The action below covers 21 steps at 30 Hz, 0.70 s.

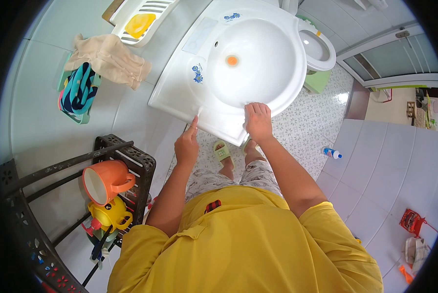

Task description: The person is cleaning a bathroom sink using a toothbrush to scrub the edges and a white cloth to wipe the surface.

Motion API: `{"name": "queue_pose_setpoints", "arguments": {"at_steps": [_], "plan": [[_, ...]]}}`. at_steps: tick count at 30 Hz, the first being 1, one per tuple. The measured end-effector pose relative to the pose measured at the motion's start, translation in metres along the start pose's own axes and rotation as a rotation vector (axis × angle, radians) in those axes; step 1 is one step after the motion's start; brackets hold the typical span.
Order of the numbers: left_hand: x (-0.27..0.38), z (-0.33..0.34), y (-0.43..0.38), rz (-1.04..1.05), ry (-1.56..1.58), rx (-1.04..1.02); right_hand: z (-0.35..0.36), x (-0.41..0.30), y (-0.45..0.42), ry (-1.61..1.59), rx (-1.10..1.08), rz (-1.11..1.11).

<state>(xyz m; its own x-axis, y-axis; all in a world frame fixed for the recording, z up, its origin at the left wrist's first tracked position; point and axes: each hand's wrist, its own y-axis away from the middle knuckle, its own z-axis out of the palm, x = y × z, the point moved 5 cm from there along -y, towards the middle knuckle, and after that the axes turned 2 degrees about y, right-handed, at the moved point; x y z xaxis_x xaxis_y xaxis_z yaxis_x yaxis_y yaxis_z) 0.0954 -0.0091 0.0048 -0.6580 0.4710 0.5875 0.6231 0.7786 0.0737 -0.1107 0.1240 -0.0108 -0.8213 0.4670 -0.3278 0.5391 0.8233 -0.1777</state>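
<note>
A white ceramic washbasin (257, 78) with blue flower decals and an orange drain plug (232, 60) stands before me. My left hand (188, 146) is at its front edge, index finger stretched out and the other fingers curled. That fingertip is close to a small white smear or scrap (200, 110) on the rim; I cannot tell which it is. Over the front rim, further right, my right hand (258, 122) rests with its fingers bent. Its palm side is hidden, so whether anything lies under it does not show.
At left, a black rack (144, 154) holds an orange mug (107, 181) and a yellow plastic container (111, 214). A soap dish with yellow soap (140, 25), a beige cloth (107, 58) and a blue patterned cloth (79, 89) are nearby. A toilet (327, 55) and a bottle (331, 153) are at right.
</note>
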Motion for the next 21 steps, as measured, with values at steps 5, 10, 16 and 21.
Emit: {"name": "queue_pose_setpoints", "arguments": {"at_steps": [5,10,16,21], "plan": [[-0.002,-0.003,-0.007,-0.075,-0.027,-0.043,0.0,0.002,0.001,0.007,0.0,0.005],[0.002,-0.001,-0.001,-0.072,0.029,-0.018,0.0,0.001,0.0,-0.009,0.003,0.004],[0.018,0.013,0.014,-0.031,0.066,-0.121,-0.001,0.002,0.0,-0.02,0.008,0.008],[0.031,0.036,0.027,0.12,0.138,-0.151,-0.002,0.001,-0.001,-0.031,0.005,0.007]]}}
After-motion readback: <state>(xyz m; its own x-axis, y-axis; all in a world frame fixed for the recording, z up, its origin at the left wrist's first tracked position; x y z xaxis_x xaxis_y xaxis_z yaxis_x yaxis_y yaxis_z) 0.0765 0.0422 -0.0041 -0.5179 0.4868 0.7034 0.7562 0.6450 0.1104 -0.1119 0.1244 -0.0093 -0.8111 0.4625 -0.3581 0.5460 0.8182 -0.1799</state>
